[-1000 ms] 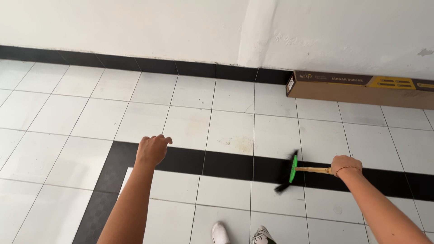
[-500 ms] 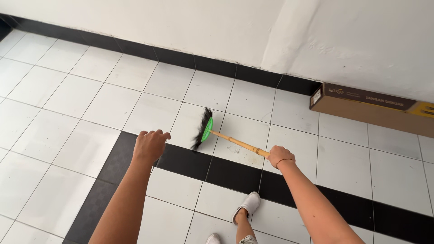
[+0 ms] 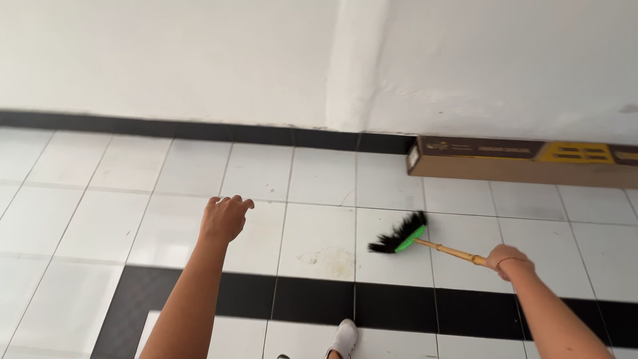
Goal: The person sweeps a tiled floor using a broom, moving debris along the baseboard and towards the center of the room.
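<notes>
Gripping a bamboo-handled broom with black bristles and green head, right hand is fisted; left hand hangs loosely curled, empty, above glossy white tiles.

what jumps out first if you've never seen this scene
The broom, black bristles on a bright green head, stands out against the white floor tiles, held by its bamboo handle in the right hand. The left hand hangs empty in the air. A long cardboard box lies along the wall at right.
</notes>
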